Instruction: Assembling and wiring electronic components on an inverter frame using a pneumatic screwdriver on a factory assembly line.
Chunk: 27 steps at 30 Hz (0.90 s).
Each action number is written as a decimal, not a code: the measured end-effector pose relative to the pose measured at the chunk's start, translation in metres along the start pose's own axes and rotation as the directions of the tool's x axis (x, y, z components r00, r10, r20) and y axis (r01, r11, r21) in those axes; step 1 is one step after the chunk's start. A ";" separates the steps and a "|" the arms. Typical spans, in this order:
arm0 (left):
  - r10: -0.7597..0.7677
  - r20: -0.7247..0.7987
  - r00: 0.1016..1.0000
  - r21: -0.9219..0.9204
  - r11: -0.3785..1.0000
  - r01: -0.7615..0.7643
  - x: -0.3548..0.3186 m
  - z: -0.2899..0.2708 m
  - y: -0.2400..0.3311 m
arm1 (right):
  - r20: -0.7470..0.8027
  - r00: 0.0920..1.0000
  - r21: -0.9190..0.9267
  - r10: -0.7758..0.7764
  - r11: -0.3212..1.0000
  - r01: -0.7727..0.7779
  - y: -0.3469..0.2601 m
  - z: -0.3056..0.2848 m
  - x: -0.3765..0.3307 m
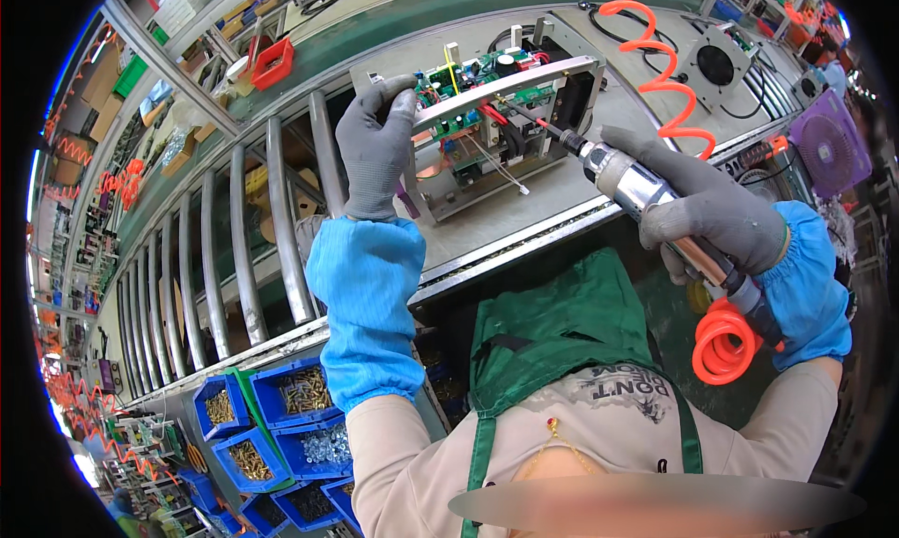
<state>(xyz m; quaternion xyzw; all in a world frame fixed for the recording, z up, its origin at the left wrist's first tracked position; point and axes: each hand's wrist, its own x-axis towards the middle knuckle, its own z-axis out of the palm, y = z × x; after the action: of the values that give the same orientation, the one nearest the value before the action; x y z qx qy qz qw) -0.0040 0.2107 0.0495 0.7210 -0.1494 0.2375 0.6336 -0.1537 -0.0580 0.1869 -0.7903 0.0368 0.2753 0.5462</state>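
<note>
A metal-framed electronic unit [541, 82] with a green circuit board [536, 98], coloured wires and large dark capacitors rests on the work line. My grey-gloved left hand [373, 159] grips the left end of its silver frame, thumb and fingers bent around the corner. In my grey-gloved right hand [716, 201] is a silver air screwdriver [635, 184], the fingers wrapped round its body. Its thin bit points up and left to the frame bar beside the board; whether the tip touches a screw is too small to tell. A white connector on loose wires hangs below the board.
Metal rollers [242, 243] run off to the left. Blue bins [295, 393] of screws and small parts stand at lower left. An orange coiled hose [670, 88] hangs at upper right, near a fan panel [716, 62] and a purple fan [832, 143]. A red bin [272, 65] sits behind.
</note>
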 end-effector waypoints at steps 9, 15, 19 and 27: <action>0.039 0.060 0.997 0.020 0.999 -0.040 0.002 0.003 0.000 | 0.011 1.000 0.138 -0.001 0.990 0.000 0.013 -0.003 0.006; -0.012 0.068 0.998 0.015 1.000 0.011 0.001 0.006 0.005 | 0.002 1.000 0.178 -0.010 0.984 0.010 0.035 0.000 0.017; -0.001 0.092 0.996 0.046 0.999 -0.003 -0.004 0.010 0.011 | -0.008 0.998 0.271 -0.055 0.961 0.055 0.049 0.005 0.020; -0.049 0.381 0.923 0.151 0.989 -0.010 0.028 0.013 0.037 | 0.018 0.997 0.408 -0.070 0.911 0.057 0.076 -0.001 0.028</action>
<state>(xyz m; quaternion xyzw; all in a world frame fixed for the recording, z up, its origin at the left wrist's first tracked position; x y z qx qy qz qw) 0.0029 0.1949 0.0943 0.8005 -0.2449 0.0960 0.5385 -0.1566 -0.0826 0.1093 -0.6557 0.0587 0.2563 0.7078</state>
